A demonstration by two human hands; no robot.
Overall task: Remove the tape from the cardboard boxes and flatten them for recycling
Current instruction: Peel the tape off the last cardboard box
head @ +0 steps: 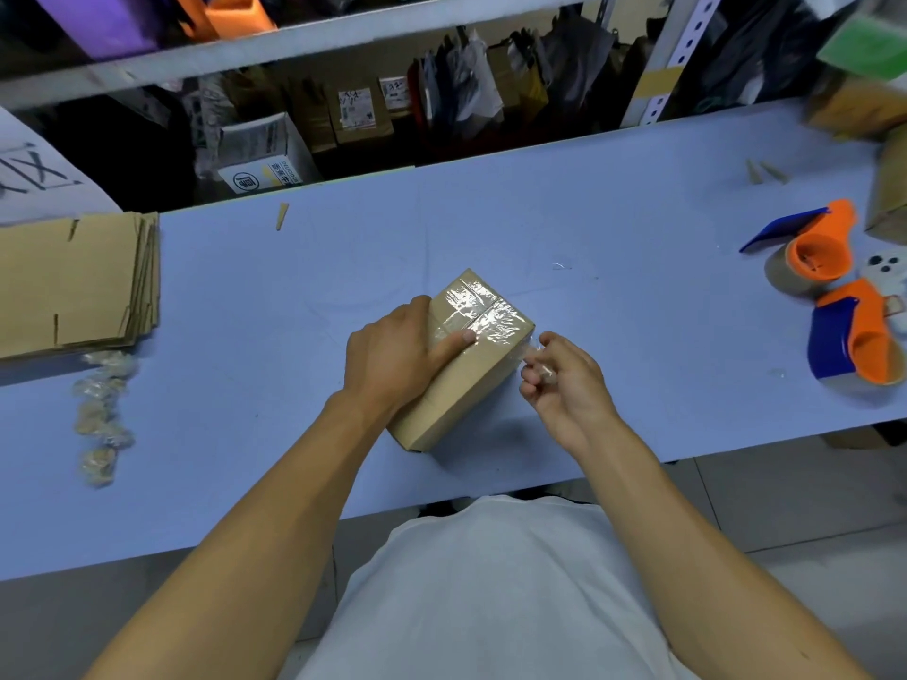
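Shelving crammed with bags and cartons backs a long blue table [613, 198], where a small cardboard box [466, 370] sits near the person's edge, just under both hands. It looks light and stiff, so it would likely skid unless pinned, and its clear tape [483, 309] is thin, clingy and apt to tear; the freed end by the right fingers seems the sensible place to pull. The left hand [392, 350] lies flat on the box top, fingers straight, forefinger pressing beside the taped seam. The right hand [564, 380], just off the box's corner, is curled and pinches a crumpled strip of that tape. Beyond the left hand lie flattened cartons [73, 282] and wadded tape [100, 414]; beyond the right, orange tape dispensers [824, 252].
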